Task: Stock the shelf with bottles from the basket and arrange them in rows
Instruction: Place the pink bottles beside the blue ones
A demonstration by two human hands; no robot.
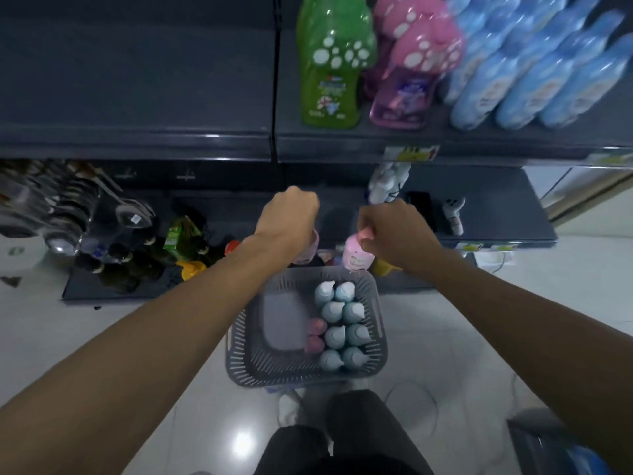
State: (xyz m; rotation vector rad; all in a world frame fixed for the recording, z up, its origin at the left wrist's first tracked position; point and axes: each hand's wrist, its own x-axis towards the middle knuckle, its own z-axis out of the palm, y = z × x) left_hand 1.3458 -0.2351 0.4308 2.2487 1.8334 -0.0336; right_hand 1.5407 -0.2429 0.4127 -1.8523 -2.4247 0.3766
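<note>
Well, the floor [102, 320] here is pale glossy tile with a lamp's glare on it, and a dark grey shelving unit runs along the far side. On the right half of the upper shelf [137, 97] stand a tall green bottle [330, 63], some pink paw-print bottles [411, 56] and slanting rows of light blue shelf bottles [531, 73], all rather blurred. A price tag [411, 154] sits on that shelf's front edge. The lower shelf [496, 207] holds a few white bottles [387, 183] at its back.

Down at the left, on the bottom ledge, dark bottles [137, 255] crowd together beside clear glassware [51, 207], with a green carton [181, 234] among them.

A grey slotted basket [239, 365] stands on the floor just in front of the person's dark trousers [342, 433]. Blue bottles [342, 323] fill its right side in two columns, and two pink bottles in the basket [315, 334] sit touching them on the left.

Both forearms reach out over the basket and cover part of the ledge behind it. The right hand [394, 231] has its fingers curled tight round the cap of a pink bottle [358, 257], which hangs just past the basket's far rim. The left hand [291, 214] is closed in a fist over a second pink bottle [310, 248], of which only a sliver shows under the wrist. The two hands are near each other, level with the lower shelf's front.
</note>
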